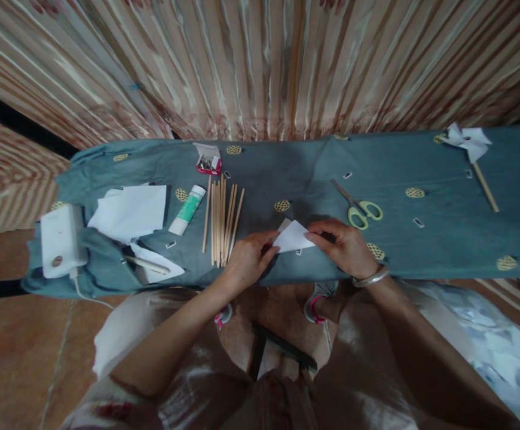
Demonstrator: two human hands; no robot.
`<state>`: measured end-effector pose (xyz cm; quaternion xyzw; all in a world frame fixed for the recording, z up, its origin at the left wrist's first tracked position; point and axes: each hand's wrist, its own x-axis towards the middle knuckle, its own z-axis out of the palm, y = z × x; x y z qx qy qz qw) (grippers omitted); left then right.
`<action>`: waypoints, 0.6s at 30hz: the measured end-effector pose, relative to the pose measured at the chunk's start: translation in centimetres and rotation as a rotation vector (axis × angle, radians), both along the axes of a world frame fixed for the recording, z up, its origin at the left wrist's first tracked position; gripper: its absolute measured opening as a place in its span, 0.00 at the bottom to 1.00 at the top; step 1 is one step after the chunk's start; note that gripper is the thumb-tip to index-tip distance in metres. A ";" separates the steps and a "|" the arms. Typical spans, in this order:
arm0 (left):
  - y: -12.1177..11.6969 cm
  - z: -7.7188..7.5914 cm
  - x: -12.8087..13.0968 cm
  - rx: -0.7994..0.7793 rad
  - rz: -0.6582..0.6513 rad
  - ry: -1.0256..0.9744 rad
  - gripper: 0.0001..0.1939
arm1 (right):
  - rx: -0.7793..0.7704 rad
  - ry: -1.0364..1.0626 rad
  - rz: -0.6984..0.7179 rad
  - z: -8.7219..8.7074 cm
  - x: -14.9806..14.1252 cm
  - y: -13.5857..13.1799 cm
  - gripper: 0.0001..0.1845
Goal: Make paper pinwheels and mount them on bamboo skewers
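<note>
Near the tablecloth's (457,239) 6 o'clock edge, a folded white paper (294,237) is pinched in nearly closed grips by the left hand (248,258) and right hand (346,243). It is flanked by wooden sticks (218,224) at 9 o'clock and scissors (353,203) at 2, beyond which a stretch of cloth is left before the pinwheel (470,143).

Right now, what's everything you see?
folded paper: one, white, centre
sticks: several, tan, left
tube: one, green/white, beside sticks
box: one, red, beyond sticks
papers: several, white, left
corded device: one, white, far left
rod: one, pale, lower left
scissors: one, green-handled, right
pinwheel: one, white, far right
cloth: one, teal, middle
curtain: one, brownish, top
floor: one, brown, bottom
shoes: two, greyish, bottom
bracelet: one, silver, right
left hand: one, holding paper
right hand: one, holding paper
</note>
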<state>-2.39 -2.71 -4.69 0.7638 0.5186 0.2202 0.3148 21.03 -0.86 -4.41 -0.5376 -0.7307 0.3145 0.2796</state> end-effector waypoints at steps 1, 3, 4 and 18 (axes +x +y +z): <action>0.1 0.0 0.0 -0.007 0.004 0.004 0.15 | 0.046 -0.004 0.002 -0.1 -0.2 0.1 0.08; 0.2 0.0 -0.1 0.016 0.005 0.015 0.16 | 0.112 -0.023 0.014 -0.3 -0.5 0.4 0.07; 0.2 0.1 -0.1 0.063 0.001 0.033 0.16 | 0.131 -0.037 0.011 -0.3 -0.7 0.4 0.07; -4.1 -1.8 2.0 0.409 -0.364 0.346 0.31 | 0.179 -0.146 -0.076 -1.1 -1.6 0.5 0.04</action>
